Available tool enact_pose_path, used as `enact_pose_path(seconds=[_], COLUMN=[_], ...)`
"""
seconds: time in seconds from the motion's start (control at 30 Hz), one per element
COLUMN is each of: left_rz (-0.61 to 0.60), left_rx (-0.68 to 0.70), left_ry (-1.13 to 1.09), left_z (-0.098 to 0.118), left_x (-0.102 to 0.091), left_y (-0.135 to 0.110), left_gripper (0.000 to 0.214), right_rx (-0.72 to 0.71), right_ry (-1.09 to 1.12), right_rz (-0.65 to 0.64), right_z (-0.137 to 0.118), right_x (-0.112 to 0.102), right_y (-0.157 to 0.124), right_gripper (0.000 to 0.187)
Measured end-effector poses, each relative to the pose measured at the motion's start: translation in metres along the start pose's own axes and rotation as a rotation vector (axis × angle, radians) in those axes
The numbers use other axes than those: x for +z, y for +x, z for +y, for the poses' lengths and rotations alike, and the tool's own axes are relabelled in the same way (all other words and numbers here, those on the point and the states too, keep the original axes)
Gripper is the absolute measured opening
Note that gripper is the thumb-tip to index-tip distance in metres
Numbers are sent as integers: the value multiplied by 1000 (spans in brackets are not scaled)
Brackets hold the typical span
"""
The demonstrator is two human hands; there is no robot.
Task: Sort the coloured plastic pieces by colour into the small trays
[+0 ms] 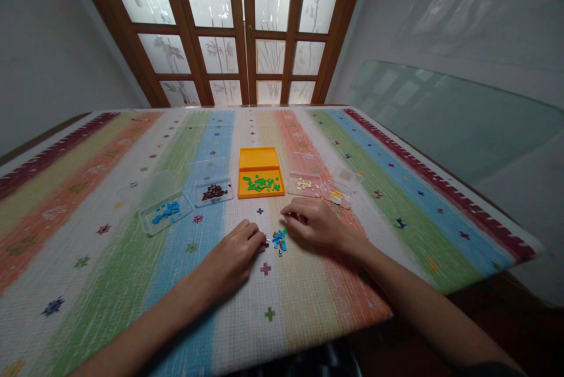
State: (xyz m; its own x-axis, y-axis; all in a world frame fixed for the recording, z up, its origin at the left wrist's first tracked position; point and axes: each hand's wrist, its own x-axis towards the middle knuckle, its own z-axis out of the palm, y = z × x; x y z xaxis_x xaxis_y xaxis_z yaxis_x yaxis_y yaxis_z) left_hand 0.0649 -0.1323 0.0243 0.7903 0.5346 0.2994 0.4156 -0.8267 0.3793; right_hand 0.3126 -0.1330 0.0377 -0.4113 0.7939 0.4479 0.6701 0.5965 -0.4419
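Between my hands lies a loose pile of small building bricks (279, 239), mostly blue with some green, brown and white. My left hand (240, 251) rests on the cloth just left of the pile, its fingers curled together. By its fingertips shows a tiny dark and white piece (267, 242), too small to make out. Above the pile's right side is my right hand (312, 219), thumb and fingers drawn into a pinch. Whatever that pinch may hold is hidden. Straight ahead, an orange box (257, 160) with its lid raised holds green bricks (262, 183).
Clear boxes flank the orange one: blue bricks (167, 211) at far left, brown bricks (214, 191) nearer, cream bricks (304, 184) and yellow bricks (337, 194) at right. A striped tablecloth (176, 318) covers the table, whose front edge lies close below my arms.
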Motion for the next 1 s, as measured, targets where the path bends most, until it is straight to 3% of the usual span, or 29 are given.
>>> enact_pose_path(seconds=[0.2,0.43,0.53,0.67,1.0], left_rz=[151,452,506,492,463], left_rx=[-3,-262,-314,-387,-417], left_ry=[-34,146,197,207,152], left_z=[-21,-65,-80,-93,-106], left_x=[-31,-76,-78,-74,-70], left_y=[5,0,-3,-3,-2], left_gripper=[14,16,17,18,17], right_rx=[21,7,21,16,15], right_ry=[-1,5,9,14,-1], right_rz=[-20,-30,-44,-49,-100], right_z=[-3,-4,-4,-4,-4], right_x=[-2,-3,-3,-4,-4], right_y=[-1,-1,-1,-1,-1], right_gripper=[17,17,17,17,17])
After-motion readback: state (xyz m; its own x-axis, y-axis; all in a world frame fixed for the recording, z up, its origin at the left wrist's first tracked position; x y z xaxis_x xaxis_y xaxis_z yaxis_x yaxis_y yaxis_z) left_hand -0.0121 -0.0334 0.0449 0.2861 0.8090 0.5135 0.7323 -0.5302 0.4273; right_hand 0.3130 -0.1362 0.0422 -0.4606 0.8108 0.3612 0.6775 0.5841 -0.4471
